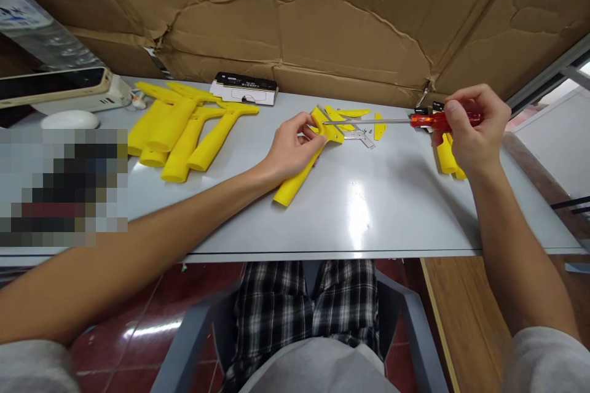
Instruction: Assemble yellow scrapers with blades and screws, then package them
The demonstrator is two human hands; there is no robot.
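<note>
My left hand [297, 146] is closed around the neck of a yellow plastic tool with a tubular handle [294, 187], which lies slanted over the table. In my right hand [479, 126] is a screwdriver [421, 120] with a clear red handle, held level. Its long shaft points left and the tip meets the yellow tool's head, near a small hole. Just behind the head lie loose yellow pieces [379, 127], a silver metal bracket [364, 137] and a few tiny screws. My fingers partly hide the tool's neck.
Several yellow handles [177, 153] are piled at the left, and more yellow parts [446, 156] lie beneath my right hand. A black and white box [244, 87] stands at the back against cardboard [341, 37]. At far left are a phone [55, 86], a white mouse [70, 120] and a water bottle [41, 24].
</note>
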